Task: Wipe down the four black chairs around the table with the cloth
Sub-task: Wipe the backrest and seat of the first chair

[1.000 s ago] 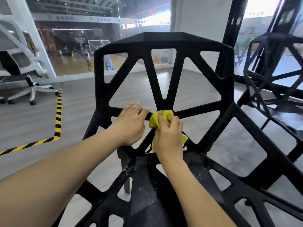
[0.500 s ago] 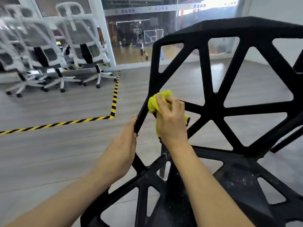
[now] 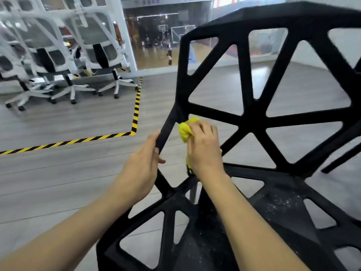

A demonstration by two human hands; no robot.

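A black chair (image 3: 254, 122) with an open lattice back and seat fills the right half of the view. My right hand (image 3: 204, 147) grips a bunched yellow cloth (image 3: 186, 129) and presses it against the lower left strut of the chair's back. My left hand (image 3: 143, 169) holds the slanted left edge strut just below that spot, with the thumb wrapped round it. The seat shows pale dusty specks near the right. The other black chairs and the table are out of view.
Several white office chairs (image 3: 68, 61) on castors stand at the back left. Yellow-and-black floor tape (image 3: 134, 118) runs across the grey floor and turns toward a glass wall (image 3: 166, 36). A thin black leg (image 3: 341, 159) of another piece of furniture shows at the right edge.
My view swung left and both hands shifted from the middle of the chair's back to its left edge. The cloth now sits at the left strut junction.
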